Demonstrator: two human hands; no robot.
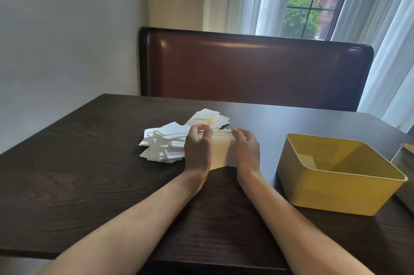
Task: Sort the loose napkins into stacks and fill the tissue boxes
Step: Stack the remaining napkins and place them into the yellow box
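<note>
A thick stack of cream napkins point(220, 149) stands on the dark table point(89, 174) between my hands. My left hand point(198, 147) grips its left side with fingers curled over the top edge. My right hand point(245, 147) grips its right side the same way. A loose heap of white napkins point(163, 142) lies just left of my left hand. Another small loose pile of napkins point(208, 119) sits behind the stack. An open yellow tissue box point(336, 196) stands to the right, apart from my right hand, and looks empty inside.
The corner of a second box point(406, 162) shows at the right frame edge, beside the yellow one. A brown upholstered bench back point(257, 68) rises behind the table's far edge. A wall is at left, and a curtained window lies beyond.
</note>
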